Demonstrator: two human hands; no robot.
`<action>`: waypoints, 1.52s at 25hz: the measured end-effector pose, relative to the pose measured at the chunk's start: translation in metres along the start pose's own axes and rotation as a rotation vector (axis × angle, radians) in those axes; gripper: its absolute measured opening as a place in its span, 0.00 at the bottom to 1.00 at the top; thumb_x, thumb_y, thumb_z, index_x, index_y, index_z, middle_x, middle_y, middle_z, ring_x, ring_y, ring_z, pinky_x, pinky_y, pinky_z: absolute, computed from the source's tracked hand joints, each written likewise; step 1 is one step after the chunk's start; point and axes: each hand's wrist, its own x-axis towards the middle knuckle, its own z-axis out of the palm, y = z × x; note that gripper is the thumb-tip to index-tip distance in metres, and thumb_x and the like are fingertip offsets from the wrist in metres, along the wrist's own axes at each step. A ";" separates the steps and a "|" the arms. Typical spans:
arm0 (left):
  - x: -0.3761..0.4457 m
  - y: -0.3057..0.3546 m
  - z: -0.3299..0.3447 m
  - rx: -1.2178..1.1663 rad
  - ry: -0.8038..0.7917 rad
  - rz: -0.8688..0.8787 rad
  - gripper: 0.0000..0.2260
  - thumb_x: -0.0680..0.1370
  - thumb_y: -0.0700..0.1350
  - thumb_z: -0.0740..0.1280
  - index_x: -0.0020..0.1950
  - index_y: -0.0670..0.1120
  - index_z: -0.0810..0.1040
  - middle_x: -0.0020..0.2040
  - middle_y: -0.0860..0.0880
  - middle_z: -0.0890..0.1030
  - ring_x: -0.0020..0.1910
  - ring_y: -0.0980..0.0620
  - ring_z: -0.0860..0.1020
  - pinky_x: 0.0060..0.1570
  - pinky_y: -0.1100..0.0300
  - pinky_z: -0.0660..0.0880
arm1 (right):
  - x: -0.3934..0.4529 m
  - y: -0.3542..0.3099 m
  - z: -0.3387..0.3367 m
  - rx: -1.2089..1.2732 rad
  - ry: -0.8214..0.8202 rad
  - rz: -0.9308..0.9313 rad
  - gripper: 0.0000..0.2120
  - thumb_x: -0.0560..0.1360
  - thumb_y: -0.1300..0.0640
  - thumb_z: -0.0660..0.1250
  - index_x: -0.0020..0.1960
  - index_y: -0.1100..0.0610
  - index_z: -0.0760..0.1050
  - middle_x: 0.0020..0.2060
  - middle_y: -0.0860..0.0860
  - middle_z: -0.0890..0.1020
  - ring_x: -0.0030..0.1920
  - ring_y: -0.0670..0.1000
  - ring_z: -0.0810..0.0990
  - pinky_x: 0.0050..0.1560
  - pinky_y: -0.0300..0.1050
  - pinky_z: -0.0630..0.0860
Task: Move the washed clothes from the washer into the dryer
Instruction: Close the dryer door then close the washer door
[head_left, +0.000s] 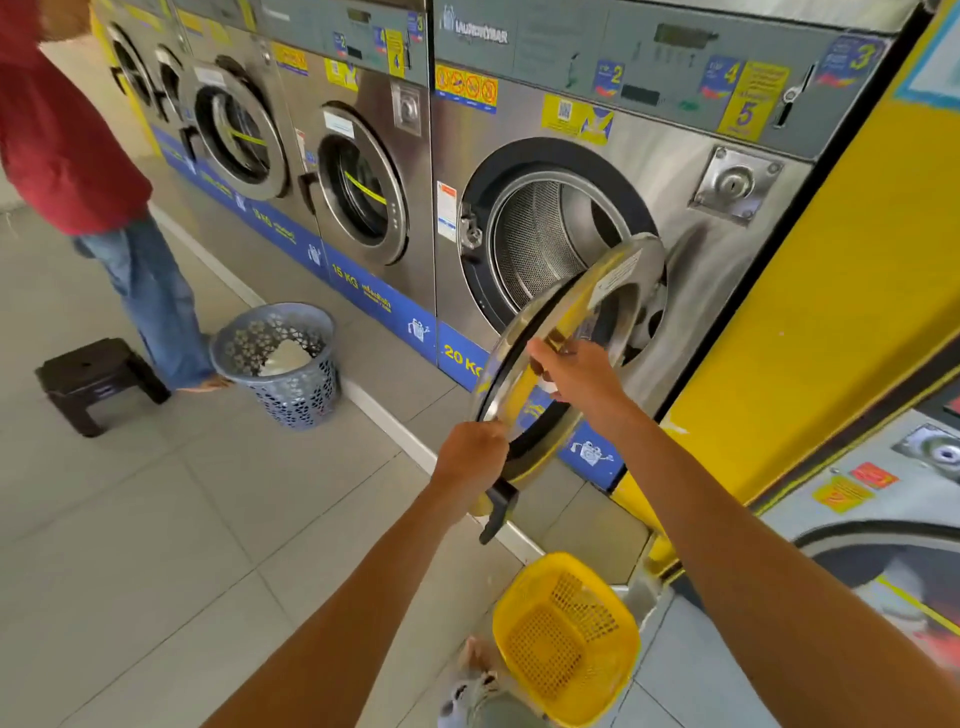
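A person's left hand (470, 452) grips the lower rim of a stainless washer's round door (566, 332), just above its black handle (498, 512), while the right hand (576, 374) curls over the door's upper edge. The door stands ajar before the washer (623, 208) (marked 20 KG), whose perforated drum (540, 244) shows no clothes. A yellow basket (566, 644) sits below; a grey basket (280, 364) holding something white stands near a bystander (67, 145).

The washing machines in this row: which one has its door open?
The nearest machine, marked 20 KG. Both hands hold its door swung out; the others' doors are shut.
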 end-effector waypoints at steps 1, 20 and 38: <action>0.014 -0.003 -0.015 -0.054 0.025 -0.036 0.10 0.76 0.42 0.61 0.35 0.46 0.76 0.37 0.44 0.77 0.39 0.42 0.74 0.43 0.53 0.74 | 0.012 -0.005 0.014 0.025 -0.005 0.016 0.22 0.67 0.35 0.69 0.42 0.55 0.81 0.37 0.51 0.83 0.45 0.53 0.83 0.52 0.54 0.82; 0.375 0.041 -0.180 0.330 0.069 0.287 0.28 0.73 0.41 0.67 0.72 0.46 0.64 0.68 0.44 0.72 0.66 0.41 0.72 0.62 0.48 0.71 | 0.309 -0.098 0.172 0.189 0.061 0.241 0.55 0.51 0.21 0.70 0.64 0.60 0.76 0.54 0.55 0.84 0.54 0.57 0.83 0.57 0.54 0.80; 0.617 0.118 -0.163 0.215 -0.332 0.441 0.46 0.73 0.33 0.65 0.79 0.50 0.38 0.80 0.47 0.40 0.79 0.45 0.41 0.75 0.52 0.47 | 0.466 -0.130 0.123 -0.295 0.700 0.055 0.19 0.79 0.44 0.63 0.37 0.55 0.78 0.31 0.50 0.81 0.37 0.56 0.79 0.43 0.49 0.74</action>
